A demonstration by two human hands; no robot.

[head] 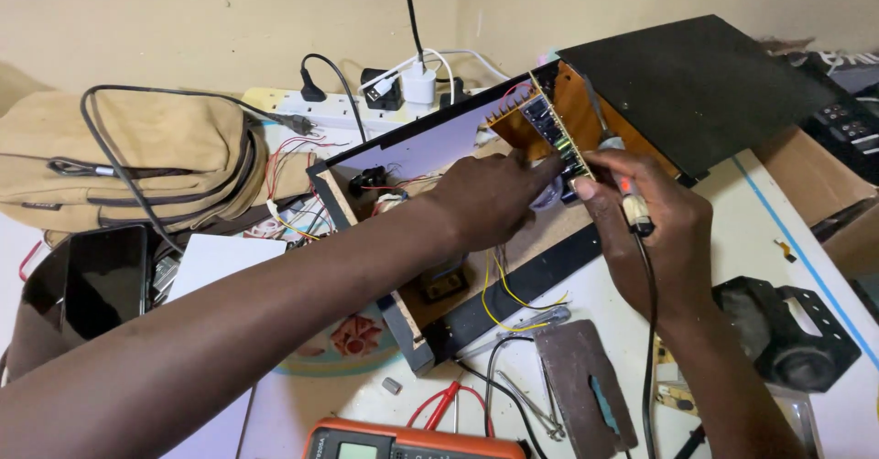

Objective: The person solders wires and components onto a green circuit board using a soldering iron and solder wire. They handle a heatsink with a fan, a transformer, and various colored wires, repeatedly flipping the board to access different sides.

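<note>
An orange-brown circuit board (572,102) stands tilted at the far end of an open wooden box (417,331) with wires and parts inside. My left hand (490,194) reaches across the box, and its fingertips press on the board's row of black components (554,129). My right hand (645,212) grips a soldering iron (632,207) like a pen. The iron's shaft points up along the board, and its cord (648,331) trails down toward me. A black panel (696,79) leans behind the board.
A tan bag (137,157) and dark tablet (92,280) lie at left. At the back a white power strip (348,107) holds plugs. An orange multimeter (412,441), tweezers (531,404), a brown pad (581,381) and black bracket (787,331) sit near me. Cardboard box (824,184) at right.
</note>
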